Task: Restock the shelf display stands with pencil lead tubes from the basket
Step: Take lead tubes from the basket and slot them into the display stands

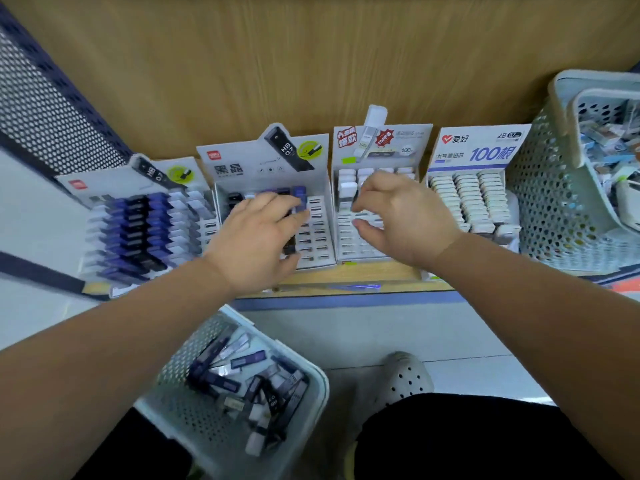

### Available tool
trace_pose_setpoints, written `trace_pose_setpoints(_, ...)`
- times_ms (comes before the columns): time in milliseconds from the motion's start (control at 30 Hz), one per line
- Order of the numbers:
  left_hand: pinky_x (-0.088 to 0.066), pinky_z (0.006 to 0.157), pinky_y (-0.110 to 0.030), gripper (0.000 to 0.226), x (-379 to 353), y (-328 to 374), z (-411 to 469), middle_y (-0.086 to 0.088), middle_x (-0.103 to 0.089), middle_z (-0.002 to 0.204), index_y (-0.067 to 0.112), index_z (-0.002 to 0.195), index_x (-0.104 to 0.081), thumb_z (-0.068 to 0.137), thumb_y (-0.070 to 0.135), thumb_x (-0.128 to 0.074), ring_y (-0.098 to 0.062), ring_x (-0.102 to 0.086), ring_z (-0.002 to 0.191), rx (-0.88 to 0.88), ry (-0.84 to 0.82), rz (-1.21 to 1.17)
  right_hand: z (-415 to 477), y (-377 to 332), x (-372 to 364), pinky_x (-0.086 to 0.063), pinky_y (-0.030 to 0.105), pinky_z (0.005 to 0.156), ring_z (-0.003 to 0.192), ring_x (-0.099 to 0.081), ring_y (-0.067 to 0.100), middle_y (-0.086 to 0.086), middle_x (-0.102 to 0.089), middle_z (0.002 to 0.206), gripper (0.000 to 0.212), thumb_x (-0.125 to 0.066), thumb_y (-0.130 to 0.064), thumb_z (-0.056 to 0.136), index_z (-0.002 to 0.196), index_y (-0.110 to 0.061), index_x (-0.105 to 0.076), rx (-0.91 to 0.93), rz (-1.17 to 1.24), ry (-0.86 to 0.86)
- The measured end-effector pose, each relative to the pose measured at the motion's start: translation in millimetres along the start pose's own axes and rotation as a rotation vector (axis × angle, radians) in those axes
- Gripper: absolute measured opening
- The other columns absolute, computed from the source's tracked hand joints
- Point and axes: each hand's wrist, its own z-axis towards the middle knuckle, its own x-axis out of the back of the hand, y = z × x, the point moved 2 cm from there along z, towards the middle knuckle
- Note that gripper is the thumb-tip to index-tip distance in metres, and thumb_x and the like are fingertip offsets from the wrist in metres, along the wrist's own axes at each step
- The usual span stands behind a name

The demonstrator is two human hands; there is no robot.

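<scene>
Four cardboard display stands line the wooden shelf. My left hand (256, 237) lies over the second stand (242, 161); its fingertips touch a blue tube (300, 199) in the top row, and a dark tube (289, 244) sits between thumb and fingers. My right hand (405, 216) hovers over the third stand (381, 147) of white tubes, fingers curled, with a thin grey tube (354, 203) seemingly pinched at the fingertips; blur hides detail. The pale green basket (313, 375) of loose dark, blue and white tubes sits below on my lap.
The first stand (138, 220) at left is nearly full of blue and black tubes. The fourth stand (478, 150) is packed with white tubes. A larger perforated basket (554, 202) of mixed stationery stands at the right. A perforated metal panel (45, 109) rises at the left. My shoe (405, 375) rests on the floor.
</scene>
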Motion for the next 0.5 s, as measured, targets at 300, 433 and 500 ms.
trace_pose_setpoints(300, -0.051, 0.059, -0.037, 0.021, 18.4, -65.0, -165.6, -0.005, -0.062, 0.075, 0.014, 0.085, -0.073, 0.088, 0.028, -0.059, -0.031, -0.059, 0.069, 0.052, 0.106, 0.013, -15.8, -118.1, -38.2, -0.051, 0.038, 0.086, 0.107, -0.06, 0.023, 0.0, -0.059, 0.119, 0.027, -0.062, -0.039, 0.097, 0.115, -0.022, -0.071, 0.139, 0.181, -0.384)
trace_pose_setpoints(433, -0.055, 0.064, -0.038, 0.039, -16.1, -86.1, -242.4, -0.002, -0.067, 0.086, 0.018, 0.093, -0.072, 0.091, 0.047, -0.046, -0.029, -0.066, 0.081, 0.447, -0.14, -0.077, -37.4, -159.0, -71.0, -0.049, 0.037, 0.091, 0.114, -0.055, 0.02, -0.004, -0.055, 0.126, 0.036, -0.06, -0.051, 0.097, 0.124, -0.03, -0.065, 0.199, 0.098, -0.727)
trace_pose_setpoints(500, -0.053, 0.075, -0.035, 0.037, -43.9, -95.9, -275.5, -0.003, -0.065, 0.104, 0.022, 0.113, -0.062, 0.095, 0.053, -0.05, -0.027, -0.066, 0.093, 0.791, -0.41, -0.226, -39.3, -171.3, -84.3, -0.047, 0.036, 0.092, 0.112, -0.055, 0.02, -0.004, -0.055, 0.126, 0.041, -0.063, -0.055, 0.094, 0.126, -0.029, -0.064, 0.157, 0.132, -0.831)
